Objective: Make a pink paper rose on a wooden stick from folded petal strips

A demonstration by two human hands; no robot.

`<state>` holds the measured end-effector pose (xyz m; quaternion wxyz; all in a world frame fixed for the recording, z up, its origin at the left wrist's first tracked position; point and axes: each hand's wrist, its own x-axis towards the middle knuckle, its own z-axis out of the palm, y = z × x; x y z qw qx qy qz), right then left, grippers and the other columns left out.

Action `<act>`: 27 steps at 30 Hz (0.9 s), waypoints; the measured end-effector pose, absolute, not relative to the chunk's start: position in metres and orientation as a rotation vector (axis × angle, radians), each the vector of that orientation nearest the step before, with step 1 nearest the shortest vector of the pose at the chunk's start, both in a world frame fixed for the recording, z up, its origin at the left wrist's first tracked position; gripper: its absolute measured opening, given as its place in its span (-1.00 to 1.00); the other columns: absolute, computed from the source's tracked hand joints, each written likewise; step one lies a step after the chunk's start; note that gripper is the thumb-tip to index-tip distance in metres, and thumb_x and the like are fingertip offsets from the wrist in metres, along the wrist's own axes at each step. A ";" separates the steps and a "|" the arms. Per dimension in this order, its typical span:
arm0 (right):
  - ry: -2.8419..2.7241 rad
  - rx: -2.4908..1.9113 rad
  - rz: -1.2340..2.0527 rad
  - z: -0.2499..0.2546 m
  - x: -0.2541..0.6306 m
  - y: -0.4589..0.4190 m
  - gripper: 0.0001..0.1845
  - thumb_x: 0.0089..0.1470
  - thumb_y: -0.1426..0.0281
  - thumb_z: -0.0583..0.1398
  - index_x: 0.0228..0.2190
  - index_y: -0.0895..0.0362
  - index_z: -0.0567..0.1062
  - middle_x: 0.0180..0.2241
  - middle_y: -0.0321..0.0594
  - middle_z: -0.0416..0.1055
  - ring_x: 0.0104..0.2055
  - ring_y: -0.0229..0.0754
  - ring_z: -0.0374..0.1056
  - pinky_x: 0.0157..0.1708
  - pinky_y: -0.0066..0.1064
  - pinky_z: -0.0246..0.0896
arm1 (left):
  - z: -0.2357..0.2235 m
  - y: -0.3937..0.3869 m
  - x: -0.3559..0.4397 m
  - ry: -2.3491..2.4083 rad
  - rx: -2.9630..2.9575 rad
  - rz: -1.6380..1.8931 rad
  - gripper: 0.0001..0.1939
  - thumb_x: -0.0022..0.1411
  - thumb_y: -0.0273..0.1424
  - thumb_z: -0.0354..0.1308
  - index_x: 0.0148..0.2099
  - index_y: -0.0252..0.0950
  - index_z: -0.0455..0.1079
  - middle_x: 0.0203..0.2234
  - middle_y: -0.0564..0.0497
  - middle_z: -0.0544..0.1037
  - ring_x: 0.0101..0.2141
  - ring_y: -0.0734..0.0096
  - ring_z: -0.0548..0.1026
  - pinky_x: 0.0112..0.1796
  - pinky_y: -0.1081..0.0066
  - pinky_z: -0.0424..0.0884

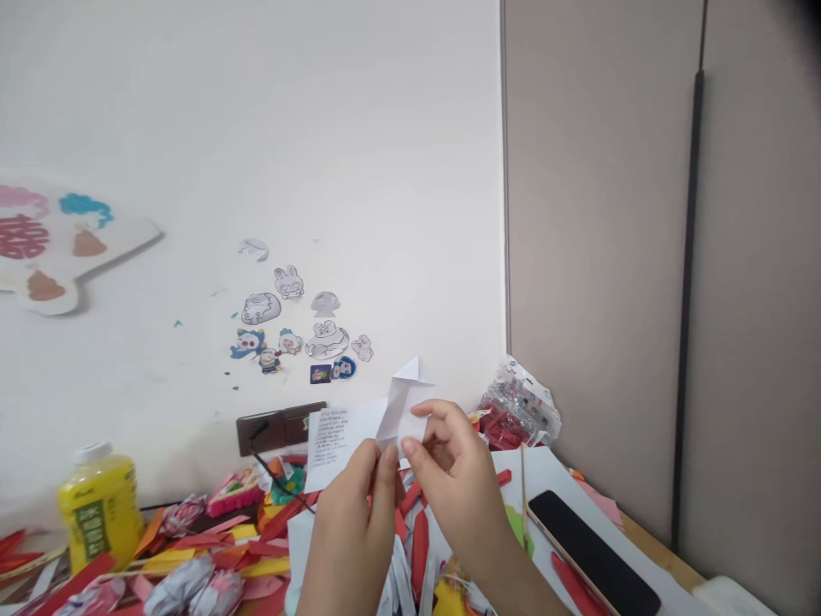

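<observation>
Left hand (356, 496): upright, back toward camera, thumb and index finger pinched near their tips; right hand (452, 462): just beside, slightly higher, index finger bent above thumb, thumb tip pointing leftward; right forearm (522, 573): bare, slanting in from lower right

Has a bare left grip (356, 500) and a bare right grip (454, 466), both with slim, smooth fingers (444, 411), rounded at the tips (418, 409), and a short, plain nail (409, 446) on the right thumb (420, 462). Tapers a little at the wrists (497, 539), then continues into a slender left forearm (330, 592) and right forearm (526, 583), both uncovered down to the lower edge of the view.
</observation>
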<state>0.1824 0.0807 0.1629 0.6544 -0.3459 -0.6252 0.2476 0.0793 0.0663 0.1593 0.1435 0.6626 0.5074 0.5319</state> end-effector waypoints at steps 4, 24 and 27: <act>-1.377 -0.696 0.627 0.158 0.182 0.085 -0.74 0.03 0.41 0.08 -0.19 0.10 0.18 -0.63 -0.45 0.15 -0.54 -0.28 0.17 -0.50 -0.48 0.14 | 0.162 0.069 0.077 1.532 1.975 1.495 -0.68 0.18 -0.22 -0.14 -0.58 -0.17 -0.07 -0.71 0.19 0.10 -0.61 0.42 0.15 -0.55 0.48 0.07; -1.656 -0.723 0.941 0.167 0.220 0.091 -0.77 0.07 0.24 0.11 -0.41 0.17 0.38 -0.59 -0.38 0.23 -0.58 -0.34 0.18 -0.60 -0.53 0.07 | 0.184 0.066 0.041 1.238 1.763 1.293 -0.72 0.09 -0.19 0.06 -0.26 -0.25 0.42 -0.70 0.11 0.43 -0.59 0.33 0.44 -0.49 0.42 0.28; -1.610 -0.695 1.058 0.170 0.220 0.087 -0.73 0.03 0.21 0.15 -0.35 0.18 0.41 -0.59 -0.37 0.27 -0.62 -0.35 0.22 -0.64 -0.54 0.07 | 0.186 0.064 0.043 1.142 1.538 1.453 -0.70 0.01 -0.24 0.17 -0.22 -0.29 0.46 -0.65 0.09 0.49 -0.65 0.41 0.41 -0.52 0.43 0.29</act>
